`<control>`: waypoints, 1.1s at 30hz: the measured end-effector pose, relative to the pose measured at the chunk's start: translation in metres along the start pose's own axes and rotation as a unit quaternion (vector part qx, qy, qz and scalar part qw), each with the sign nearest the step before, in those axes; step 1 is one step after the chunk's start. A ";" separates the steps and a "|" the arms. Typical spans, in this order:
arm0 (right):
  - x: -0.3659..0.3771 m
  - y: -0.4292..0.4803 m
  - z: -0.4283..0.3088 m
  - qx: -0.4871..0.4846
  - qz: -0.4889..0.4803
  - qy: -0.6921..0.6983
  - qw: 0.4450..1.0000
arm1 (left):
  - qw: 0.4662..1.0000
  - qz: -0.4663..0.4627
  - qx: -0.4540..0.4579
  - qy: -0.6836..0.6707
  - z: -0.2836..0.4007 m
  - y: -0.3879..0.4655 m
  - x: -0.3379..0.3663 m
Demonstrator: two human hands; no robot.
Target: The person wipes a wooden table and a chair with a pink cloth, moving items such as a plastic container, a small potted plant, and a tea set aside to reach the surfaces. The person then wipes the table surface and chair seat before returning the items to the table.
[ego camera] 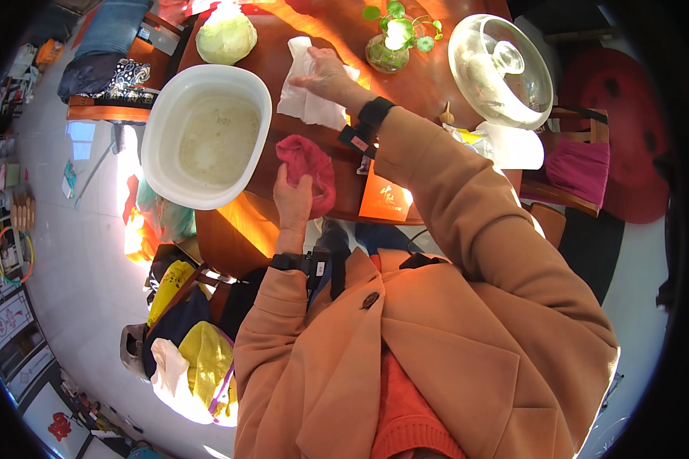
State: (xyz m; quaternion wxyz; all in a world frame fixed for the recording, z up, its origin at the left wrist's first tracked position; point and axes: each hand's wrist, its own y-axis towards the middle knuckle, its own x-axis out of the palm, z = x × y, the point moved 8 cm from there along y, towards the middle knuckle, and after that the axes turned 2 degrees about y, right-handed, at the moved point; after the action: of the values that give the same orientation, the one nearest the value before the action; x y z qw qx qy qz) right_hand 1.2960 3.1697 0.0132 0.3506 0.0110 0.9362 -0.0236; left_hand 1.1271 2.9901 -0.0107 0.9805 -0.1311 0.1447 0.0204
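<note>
My left hand [294, 198] grips a pink cloth [320, 172] at the near edge of the wooden table [270, 43]. Farther off, my right hand [328, 74] reaches over a white sheet, paper or plastic [307, 106], with its fingers spread; whether they touch the sheet I cannot tell. Left of both hands stands a white plastic basin [152, 143] with cloudy water in it. A pale green cabbage [226, 35] sits just beyond the basin. An orange printed box or bag [386, 195] lies near the table edge, below my right wrist.
A glass vase with a green plant [387, 51] stands at the back. To the right are a large glass lid [500, 72] and a white container [517, 146]. Chairs with clothes [106, 63] flank the table; plastic bags [166, 212] and more clothes [204, 361] are at the left.
</note>
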 end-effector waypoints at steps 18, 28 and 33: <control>-0.127 -0.143 -0.003 0.001 0.031 0.144 0.989 | 0.921 -0.044 0.224 0.315 0.051 -0.015 0.034; -0.095 -0.235 0.027 -0.051 0.073 -0.075 0.993 | 0.828 -0.034 0.344 0.442 0.056 0.019 0.094; -0.098 -0.242 0.033 -0.048 0.110 -0.114 0.986 | 0.813 -0.080 0.342 0.464 0.070 0.078 0.136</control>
State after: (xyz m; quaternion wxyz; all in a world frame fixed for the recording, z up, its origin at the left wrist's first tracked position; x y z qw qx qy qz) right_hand 1.3831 2.9261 0.0616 0.4553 0.0939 0.8834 0.0592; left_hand 1.2711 3.0845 -0.0048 0.7770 0.2079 0.5688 -0.1721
